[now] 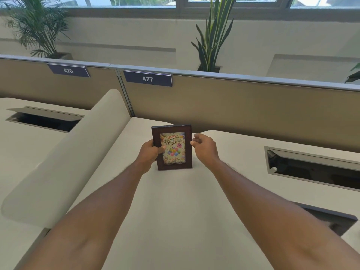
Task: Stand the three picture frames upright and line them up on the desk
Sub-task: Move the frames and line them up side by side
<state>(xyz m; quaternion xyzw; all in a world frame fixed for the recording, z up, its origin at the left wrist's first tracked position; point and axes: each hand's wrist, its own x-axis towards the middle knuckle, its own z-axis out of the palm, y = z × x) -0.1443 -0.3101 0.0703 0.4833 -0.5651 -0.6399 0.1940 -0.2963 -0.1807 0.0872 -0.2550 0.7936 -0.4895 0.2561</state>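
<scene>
Here, in the middle of the picture, a small dark brown wooden picture frame stands upright on the cream-coloured table, its bottom edge resting on the surface and its face turned toward the person. Behind the glass is a colourful card with balloons and the words "Happy Birthday".

The left hand grasps the frame by its left edge: the thumb lies across the front of the moulding and the fingers wrap round behind it. The right hand sits just beside the frame's right edge, fingers loosely curled with the fingertips close to the wood; it holds nothing, and I cannot tell whether the tips actually touch the frame. So the frame sits between the two hands, gripped on one side only. Both bare forearms stretch in from the lower corners of the picture.

At the lower right, partly hidden under the right forearm, a flat dark object lies on the table; it may be another frame, but too little shows to be sure.

Behind the frame runs a tan partition panel with dark number plates reading 476 and 477. An open cable slot with a grey metal rim is set into the table at the right.
</scene>
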